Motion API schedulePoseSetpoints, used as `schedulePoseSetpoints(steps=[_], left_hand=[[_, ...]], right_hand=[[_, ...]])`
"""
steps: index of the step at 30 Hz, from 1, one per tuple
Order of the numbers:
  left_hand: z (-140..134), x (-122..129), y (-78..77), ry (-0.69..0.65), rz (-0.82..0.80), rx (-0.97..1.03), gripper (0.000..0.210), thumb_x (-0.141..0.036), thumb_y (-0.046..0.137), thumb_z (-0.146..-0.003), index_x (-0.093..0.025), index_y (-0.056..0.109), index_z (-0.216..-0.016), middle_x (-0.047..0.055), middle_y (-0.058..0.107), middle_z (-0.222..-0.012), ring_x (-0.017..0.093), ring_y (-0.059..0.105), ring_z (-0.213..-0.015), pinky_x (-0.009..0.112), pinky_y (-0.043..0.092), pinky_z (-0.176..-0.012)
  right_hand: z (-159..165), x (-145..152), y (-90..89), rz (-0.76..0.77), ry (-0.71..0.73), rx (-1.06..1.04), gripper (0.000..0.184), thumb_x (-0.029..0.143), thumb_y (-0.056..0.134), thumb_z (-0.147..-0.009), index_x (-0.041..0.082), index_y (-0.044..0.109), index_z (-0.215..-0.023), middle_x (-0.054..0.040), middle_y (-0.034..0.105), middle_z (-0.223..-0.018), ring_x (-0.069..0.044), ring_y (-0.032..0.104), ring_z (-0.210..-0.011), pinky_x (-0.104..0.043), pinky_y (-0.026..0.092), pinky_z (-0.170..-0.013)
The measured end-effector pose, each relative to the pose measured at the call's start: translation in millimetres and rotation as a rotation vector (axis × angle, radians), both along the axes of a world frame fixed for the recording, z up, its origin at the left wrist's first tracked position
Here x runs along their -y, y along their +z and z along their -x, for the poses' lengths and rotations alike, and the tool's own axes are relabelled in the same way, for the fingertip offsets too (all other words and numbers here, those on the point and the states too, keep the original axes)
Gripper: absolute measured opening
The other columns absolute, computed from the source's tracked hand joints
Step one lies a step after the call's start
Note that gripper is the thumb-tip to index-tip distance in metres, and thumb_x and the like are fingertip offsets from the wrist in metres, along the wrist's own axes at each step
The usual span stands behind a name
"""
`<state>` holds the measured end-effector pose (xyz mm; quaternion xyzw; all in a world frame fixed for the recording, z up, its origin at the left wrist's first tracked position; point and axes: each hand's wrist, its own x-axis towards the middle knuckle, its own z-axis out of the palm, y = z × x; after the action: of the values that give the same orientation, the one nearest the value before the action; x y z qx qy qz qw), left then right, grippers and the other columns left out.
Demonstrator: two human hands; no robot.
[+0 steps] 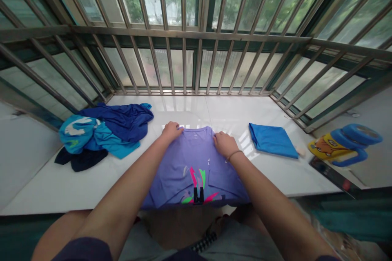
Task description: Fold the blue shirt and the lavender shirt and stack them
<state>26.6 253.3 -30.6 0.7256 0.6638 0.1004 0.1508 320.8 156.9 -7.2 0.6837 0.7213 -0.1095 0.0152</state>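
A purple T-shirt (pixel 196 151) with a bright pink, green and black print lies spread on the white ledge, its neckline toward the window and its lower end at the near edge. At the collar's left side, my left hand (pixel 172 131) pinches the shirt's shoulder between thumb and fingers. My right hand (pixel 225 143), with a thin bracelet at the wrist, grips the opposite shoulder. The sleeves look folded in over the front of the shirt. Fingers of both hands are partly hidden behind the fabric.
A crumpled pile of blue and dark clothes (pixel 118 120) sits on the left of the ledge (pixel 196 108). To the right lies a folded blue cloth (pixel 272 140), near a yellow and blue cartoon bottle (pixel 339 144). Metal window bars (pixel 196 32) enclose the far side.
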Motion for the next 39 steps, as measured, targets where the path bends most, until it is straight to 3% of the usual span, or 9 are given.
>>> schedulePoseSetpoints(steps=[5,9,14,18,22,25,28,32,39], left_hand=[[13,-15,-0.6,-0.02,0.114,0.078,0.018,-0.039,0.081,-0.091,-0.022,0.084,-0.095,0.005,0.083,-0.095,0.021,0.076,-0.088,0.027,0.053,-0.075],[15,-24,-3.3,-0.012,0.119,0.114,0.014,-0.036,0.081,-0.089,-0.023,0.083,-0.091,0.003,0.083,-0.092,0.021,0.075,-0.087,0.027,0.052,-0.074],[24,-40,-4.5,0.036,0.094,0.121,0.012,-0.034,0.081,-0.088,-0.023,0.082,-0.092,0.003,0.083,-0.095,0.021,0.074,-0.091,0.027,0.052,-0.079],[34,-58,-2.6,0.122,0.056,0.11,0.012,-0.033,0.079,-0.09,-0.023,0.081,-0.095,0.004,0.083,-0.098,0.021,0.073,-0.092,0.028,0.051,-0.078],[48,-71,-1.9,0.207,0.001,0.104,0.02,-0.039,0.074,-0.093,-0.023,0.08,-0.104,0.005,0.083,-0.107,0.023,0.073,-0.099,0.028,0.051,-0.08],[59,-72,-5.2,0.261,-0.021,0.099,0.028,-0.044,0.066,-0.099,-0.02,0.079,-0.105,0.01,0.082,-0.108,0.026,0.074,-0.101,0.03,0.052,-0.082],[69,-64,-11.4,0.257,-0.036,0.099,0.029,-0.041,0.061,-0.102,-0.019,0.079,-0.099,0.011,0.082,-0.104,0.027,0.074,-0.101,0.031,0.053,-0.084],[73,-52,-19.4,0.217,-0.08,0.12,0.026,-0.04,0.061,-0.103,-0.021,0.079,-0.103,0.008,0.08,-0.11,0.023,0.072,-0.103,0.028,0.052,-0.087],[62,-46,-27.6,0.212,-0.146,0.143,0.027,-0.047,0.076,-0.092,-0.023,0.077,-0.104,0.007,0.075,-0.11,0.025,0.069,-0.107,0.032,0.053,-0.097]], right_hand=[[5,-58,8.5,0.023,-0.017,-0.043,0.037,0.038,0.052,-0.114,0.014,0.073,-0.132,-0.0171,0.074,-0.133,-0.025,0.071,-0.121,-0.039,0.052,-0.108],[9,-79,4.2,0.052,-0.035,-0.074,0.035,0.045,0.067,-0.108,0.017,0.073,-0.127,-0.009,0.077,-0.125,-0.023,0.073,-0.114,-0.046,0.056,-0.107],[18,-89,4.4,0.045,-0.064,-0.094,0.027,0.035,0.064,-0.108,0.016,0.078,-0.122,-0.0132,0.079,-0.123,-0.022,0.073,-0.114,-0.033,0.053,-0.101],[36,-88,15.1,-0.044,-0.077,-0.099,0.034,0.026,0.055,-0.11,0.015,0.07,-0.137,-0.0187,0.071,-0.141,-0.026,0.068,-0.127,-0.033,0.049,-0.103],[76,-60,25.5,-0.05,0.058,-0.155,0.03,0.032,0.052,-0.112,0.019,0.071,-0.131,-0.0141,0.075,-0.131,-0.024,0.071,-0.122,-0.031,0.049,-0.1],[111,-16,26.3,0.03,0.206,-0.205,0.032,0.048,0.062,-0.108,0.022,0.076,-0.118,-0.0086,0.081,-0.112,-0.023,0.076,-0.105,-0.03,0.052,-0.09],[139,30,22.0,0.096,0.281,-0.211,0.041,0.058,0.066,-0.104,0.019,0.077,-0.112,-0.0113,0.081,-0.11,-0.026,0.077,-0.103,-0.032,0.054,-0.086],[158,63,12.8,0.117,0.248,-0.182,0.035,0.045,0.07,-0.103,0.015,0.072,-0.121,-0.0163,0.077,-0.117,-0.03,0.076,-0.109,-0.035,0.056,-0.09],[165,71,0.5,0.078,0.084,-0.24,0.028,0.023,0.068,-0.101,0.017,0.064,-0.128,-0.0158,0.074,-0.124,-0.029,0.073,-0.114,-0.036,0.056,-0.093]])
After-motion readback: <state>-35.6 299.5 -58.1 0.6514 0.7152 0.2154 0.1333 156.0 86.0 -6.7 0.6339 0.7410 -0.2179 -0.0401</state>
